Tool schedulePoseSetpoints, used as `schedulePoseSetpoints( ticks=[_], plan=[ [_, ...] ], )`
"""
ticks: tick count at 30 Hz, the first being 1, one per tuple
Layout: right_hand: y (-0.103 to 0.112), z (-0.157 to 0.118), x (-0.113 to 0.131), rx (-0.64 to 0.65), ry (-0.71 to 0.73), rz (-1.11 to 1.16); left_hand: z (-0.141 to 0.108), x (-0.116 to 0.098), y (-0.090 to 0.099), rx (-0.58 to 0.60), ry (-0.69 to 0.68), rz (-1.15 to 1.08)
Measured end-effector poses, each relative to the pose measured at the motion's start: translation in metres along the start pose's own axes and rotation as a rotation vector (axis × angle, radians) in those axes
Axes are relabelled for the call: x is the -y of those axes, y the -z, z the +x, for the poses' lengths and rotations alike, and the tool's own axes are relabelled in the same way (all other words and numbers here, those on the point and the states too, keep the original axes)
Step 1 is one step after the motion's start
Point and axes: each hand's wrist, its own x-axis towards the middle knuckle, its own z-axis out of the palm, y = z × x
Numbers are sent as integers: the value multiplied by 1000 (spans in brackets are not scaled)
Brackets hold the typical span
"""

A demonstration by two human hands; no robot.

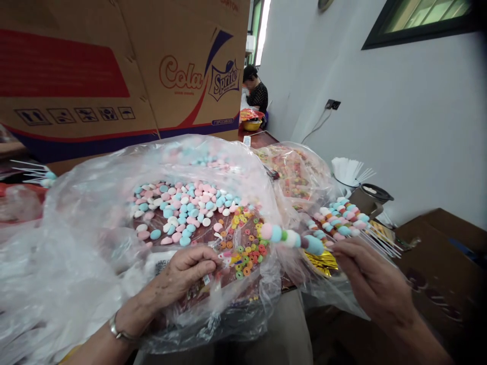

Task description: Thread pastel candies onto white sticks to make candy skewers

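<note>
My right hand (375, 279) pinches the stick end of a candy skewer (291, 238), threaded with pink, blue and white marshmallows and a few darker and green pieces. The skewer points left over the candy. My left hand (186, 271), with a metal bangle on its wrist, is closed at the fingertips on a small printed plastic bag (229, 259). Beyond it, pink, blue and white marshmallows (186, 208) lie heaped inside a large clear plastic sheet (95, 213). Coloured candy rings (251, 248) are scattered between my hands.
A large cardboard carton (133, 66) stands behind the candy. At right, finished skewers (342, 218) are stacked near white sticks (348, 170) and a grey jug (369, 197). A bag of candy rings (292, 167) lies behind. Another person (258, 94) sits farther back.
</note>
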Motion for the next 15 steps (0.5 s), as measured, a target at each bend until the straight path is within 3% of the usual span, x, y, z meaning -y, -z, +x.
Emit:
schedulePoseSetpoints(
  ticks=[5, 15],
  plan=[
    [-11, 19, 31, 20, 157, 77, -5, -3, 4, 59, 42, 2],
    [-10, 22, 33, 91, 223, 115, -11, 4, 15, -33, 61, 85]
  ],
)
